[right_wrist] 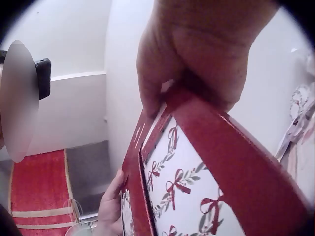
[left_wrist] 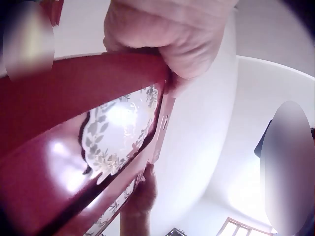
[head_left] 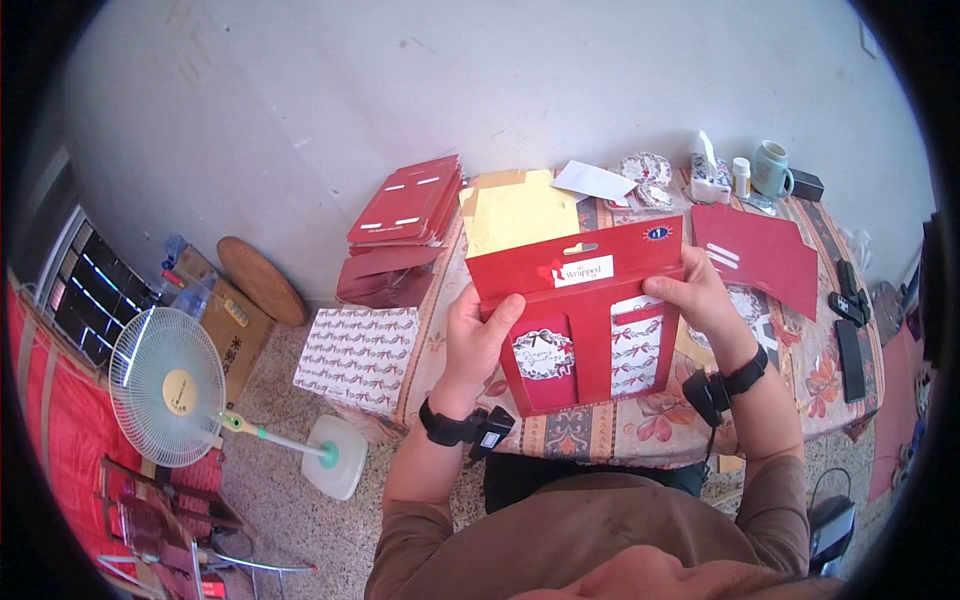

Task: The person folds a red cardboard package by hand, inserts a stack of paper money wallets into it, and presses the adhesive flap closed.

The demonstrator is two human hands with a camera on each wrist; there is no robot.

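A red card package point(head_left: 590, 300) is held up above the table, its header flap and hang slot toward the top. Through its openings show a round wreath card point(head_left: 543, 355) and bow-patterned paper point(head_left: 636, 352). The left hand point(head_left: 475, 345) grips its left edge with the thumb on the front; the right hand point(head_left: 705, 292) grips the right edge the same way. In the left wrist view the left hand point(left_wrist: 167, 34) holds the package point(left_wrist: 39, 108) by its edge. The right wrist view has the right hand point(right_wrist: 197, 54) round the package's edge point(right_wrist: 236, 147). Fingers behind it are hidden.
Stacked red folders point(head_left: 408, 200), a patterned box point(head_left: 358, 350) and yellow sheets point(head_left: 520, 212) lie to the left and back. Red sheets point(head_left: 765, 255), a tissue box point(head_left: 710, 180), a mug point(head_left: 771, 170) and a black remote point(head_left: 850, 360) are at the right. A fan point(head_left: 180, 390) stands left.
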